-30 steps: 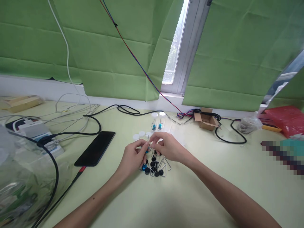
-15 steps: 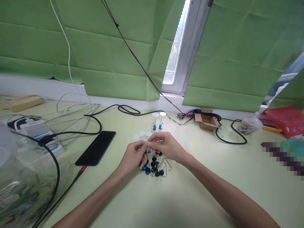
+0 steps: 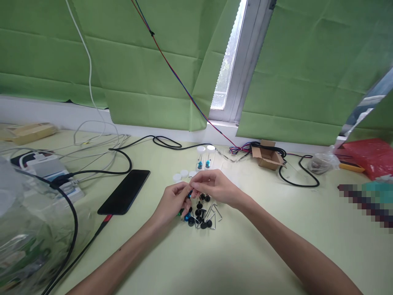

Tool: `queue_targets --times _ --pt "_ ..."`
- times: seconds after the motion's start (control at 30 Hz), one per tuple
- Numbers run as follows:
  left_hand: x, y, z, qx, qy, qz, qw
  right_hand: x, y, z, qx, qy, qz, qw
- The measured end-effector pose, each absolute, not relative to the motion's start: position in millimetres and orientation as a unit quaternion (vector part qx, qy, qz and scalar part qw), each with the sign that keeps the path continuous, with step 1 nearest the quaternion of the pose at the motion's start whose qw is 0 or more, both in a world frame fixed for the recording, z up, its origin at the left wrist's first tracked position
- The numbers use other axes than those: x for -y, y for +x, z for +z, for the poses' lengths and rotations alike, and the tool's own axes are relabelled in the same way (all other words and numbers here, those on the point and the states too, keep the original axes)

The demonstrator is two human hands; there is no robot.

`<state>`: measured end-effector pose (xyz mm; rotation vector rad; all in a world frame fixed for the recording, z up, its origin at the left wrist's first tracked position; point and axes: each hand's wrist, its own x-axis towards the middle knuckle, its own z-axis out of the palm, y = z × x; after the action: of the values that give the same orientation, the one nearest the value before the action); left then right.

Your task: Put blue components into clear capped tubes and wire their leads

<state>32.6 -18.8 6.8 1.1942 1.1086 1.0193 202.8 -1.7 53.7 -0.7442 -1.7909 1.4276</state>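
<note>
My left hand [image 3: 172,201] is closed with its thumb and fingers around a small shiny blue part [image 3: 189,194], mostly hidden by the fingers. Against its fingertips, my right hand [image 3: 215,186] makes a pinch; whatever sits in it is too small to make out. Below both hands lies a pile of black round-headed parts [image 3: 203,225], with a loose blue part [image 3: 187,217] at its left side. Thin L-shaped metal hex keys [image 3: 214,220] are scattered at the pile's right. Beyond the hands, white round caps [image 3: 184,173] lie on the table.
Two clear containers with white lids [image 3: 210,148] hold blue parts behind the hands. A black phone [image 3: 124,192] with a cable lies left, near a clear plastic bag [image 3: 27,237]. An open cardboard box [image 3: 267,157] and black cables stand back right, before green curtains [image 3: 153,73].
My right hand's fingers have shifted slightly at the left fingertips, and more of the blue part and of the black parts beneath shows. The left hand stays nearly in place.
</note>
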Motion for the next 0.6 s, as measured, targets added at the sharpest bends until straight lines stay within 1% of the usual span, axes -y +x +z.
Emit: queue_targets --times 0.6 --pt "18.7 33.3 9.7 -0.473 0.507 0.443 0.568 -4.7 205.6 49.2 0.705 -0.283 0.530 0.375"
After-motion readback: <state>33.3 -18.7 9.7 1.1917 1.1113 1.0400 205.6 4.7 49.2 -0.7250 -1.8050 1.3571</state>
